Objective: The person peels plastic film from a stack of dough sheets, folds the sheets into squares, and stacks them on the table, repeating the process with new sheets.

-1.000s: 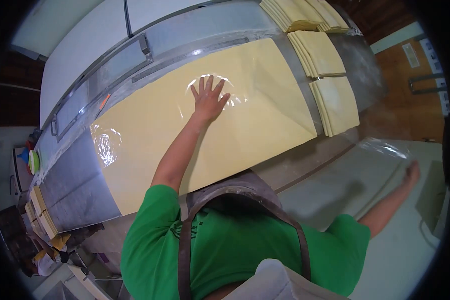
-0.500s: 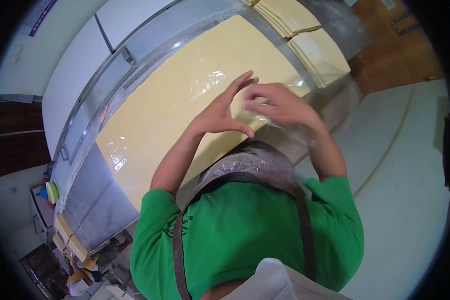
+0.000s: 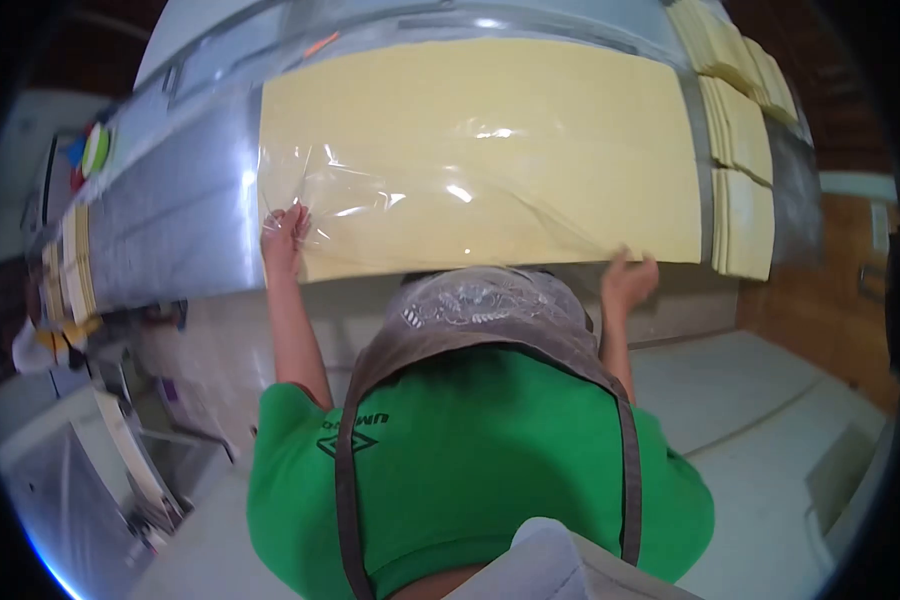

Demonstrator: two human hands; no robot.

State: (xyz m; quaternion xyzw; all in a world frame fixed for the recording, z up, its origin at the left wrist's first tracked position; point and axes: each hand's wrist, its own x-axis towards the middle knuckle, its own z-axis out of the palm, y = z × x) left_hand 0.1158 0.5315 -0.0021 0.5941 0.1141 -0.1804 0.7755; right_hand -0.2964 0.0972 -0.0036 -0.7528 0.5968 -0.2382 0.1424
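A wide, pale yellow dough sheet (image 3: 590, 110) lies flat on the metal table in front of me. Clear plastic film (image 3: 390, 195) covers its near part, wrinkled and shiny on the left. My left hand (image 3: 286, 228) is closed on the film at the near left corner of the dough. At the near right edge, my right hand (image 3: 630, 278) is slightly blurred, its fingers bent in on the film's edge. A fold in the film runs from the middle toward that hand.
Stacks of folded yellow sheets (image 3: 742, 220) stand along the right end of the table. Bare metal tabletop (image 3: 180, 210) stretches to the left, with more yellow stacks (image 3: 78, 262) at its far end. An orange object (image 3: 322, 44) lies behind the dough. Another person (image 3: 35, 345) is at the far left.
My hands have moved apart from close together above the dough to its near left and right corners. Film is now drawn between them, and my view has turned to face the table squarely.
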